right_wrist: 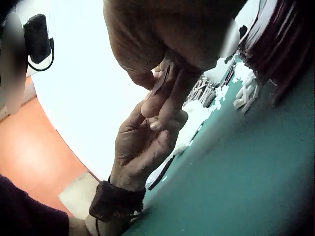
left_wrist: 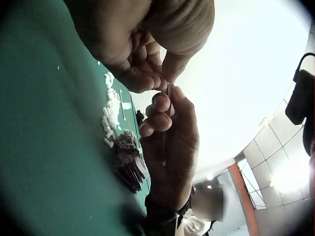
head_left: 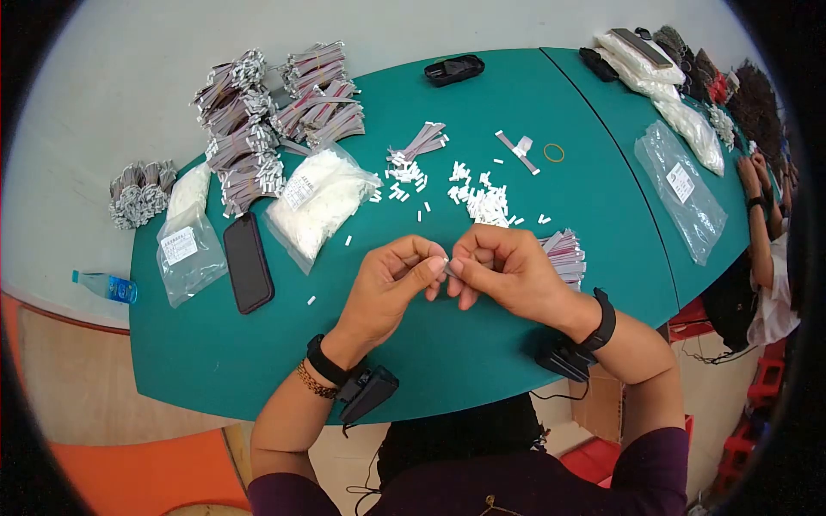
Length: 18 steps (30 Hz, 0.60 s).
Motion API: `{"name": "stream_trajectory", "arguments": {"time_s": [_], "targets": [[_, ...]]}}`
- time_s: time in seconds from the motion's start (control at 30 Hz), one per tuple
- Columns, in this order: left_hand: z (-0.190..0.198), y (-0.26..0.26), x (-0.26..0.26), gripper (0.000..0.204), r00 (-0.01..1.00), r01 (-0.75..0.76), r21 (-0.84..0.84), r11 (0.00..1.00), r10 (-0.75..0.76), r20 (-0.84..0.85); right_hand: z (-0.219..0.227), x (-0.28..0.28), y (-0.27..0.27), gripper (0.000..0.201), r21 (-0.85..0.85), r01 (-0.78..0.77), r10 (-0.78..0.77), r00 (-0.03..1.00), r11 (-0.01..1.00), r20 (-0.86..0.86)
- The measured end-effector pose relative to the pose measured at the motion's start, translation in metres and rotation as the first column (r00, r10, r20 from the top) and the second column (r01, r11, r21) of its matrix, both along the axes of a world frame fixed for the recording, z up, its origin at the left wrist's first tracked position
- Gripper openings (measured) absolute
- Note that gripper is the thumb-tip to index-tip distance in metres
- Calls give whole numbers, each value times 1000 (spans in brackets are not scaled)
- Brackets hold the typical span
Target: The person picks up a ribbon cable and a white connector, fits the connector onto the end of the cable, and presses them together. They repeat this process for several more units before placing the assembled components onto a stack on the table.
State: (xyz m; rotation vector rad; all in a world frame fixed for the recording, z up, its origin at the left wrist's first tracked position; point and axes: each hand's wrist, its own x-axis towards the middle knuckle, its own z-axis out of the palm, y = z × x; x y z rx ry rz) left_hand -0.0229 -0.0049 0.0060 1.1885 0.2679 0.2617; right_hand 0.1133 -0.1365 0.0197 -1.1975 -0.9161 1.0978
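Both hands meet above the green table (head_left: 482, 353) near its front edge. My right hand (head_left: 516, 271) pinches a flat grey ribbon strip (right_wrist: 161, 84) between thumb and fingers, much of it hidden in the palm. My left hand (head_left: 387, 279) pinches a small white piece (head_left: 446, 261) right at the strip's end, mostly covered by the fingertips. Just beyond the hands lies a heap of small white pieces (head_left: 488, 206). A stack of grey strips with white ends (head_left: 565, 258) lies beside the right hand. Farther back are several loose strips (head_left: 423, 142).
On the left stand bundled strips (head_left: 245, 129), a bag of white pieces (head_left: 314, 202), a second bag (head_left: 185, 245), a phone (head_left: 249, 262) and a bottle (head_left: 107, 286). A black pouch (head_left: 454, 70) and rubber band (head_left: 553, 153) lie behind. Another person's hands (head_left: 757, 172) are at right.
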Motion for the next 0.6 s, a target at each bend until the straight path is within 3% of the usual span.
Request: {"name": "stream_trajectory", "arguments": {"time_s": [0.23, 0.43, 0.6], "targets": [[0, -4, 0, 11, 1000, -10, 90, 996, 8, 15, -5, -6, -1, 11, 20, 42, -42, 999, 999, 13], [5, 1, -1, 12, 1000, 15, 168, 986, -14, -6, -5, -6, 0, 11, 86, 72, -88, 974, 994, 208], [4, 2, -2, 13, 1000, -29, 14, 999, 29, -5, 0, 0, 3, 12, -2, 22, -22, 1000, 1000, -22]]}}
